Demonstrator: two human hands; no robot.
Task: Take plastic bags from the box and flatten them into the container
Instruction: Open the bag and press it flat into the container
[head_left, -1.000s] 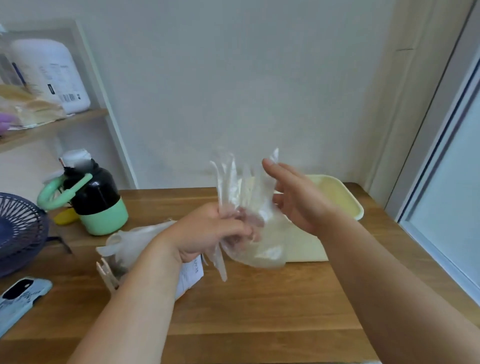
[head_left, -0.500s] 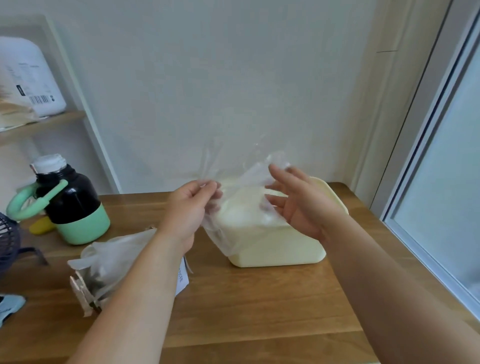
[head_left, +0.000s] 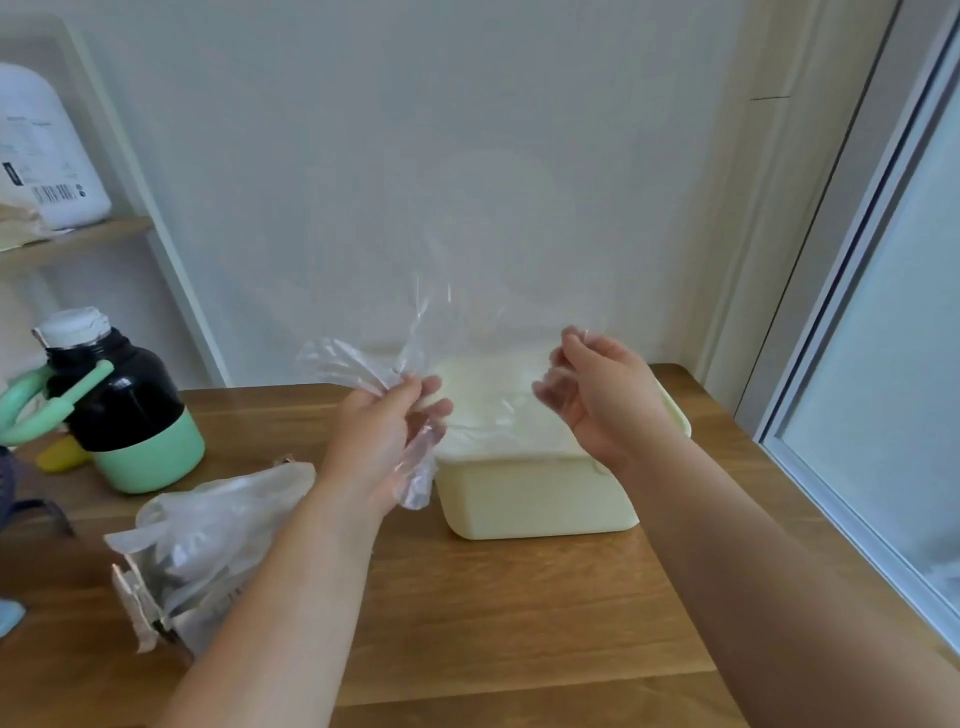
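Note:
A clear plastic bag (head_left: 488, 410) is stretched between my two hands above the pale yellow container (head_left: 540, 504). My left hand (head_left: 384, 436) pinches its left edge, where the film bunches and hangs down. My right hand (head_left: 597, 395) pinches its right edge with curled fingers. The box (head_left: 156, 608) lies on the wooden table at the lower left, with several more clear bags (head_left: 218, 514) spilling out of its open end. The container's inside is hidden behind the stretched bag.
A black and mint-green jug (head_left: 124, 410) stands at the left on the table (head_left: 519, 623). A shelf with a white jug (head_left: 41, 156) is at the upper left. A window frame (head_left: 841, 364) borders the right side, the wall is behind.
My hands have moved apart and spread the crumpled bag wider over the container. The view has shifted slightly right and the phone has dropped out of sight.

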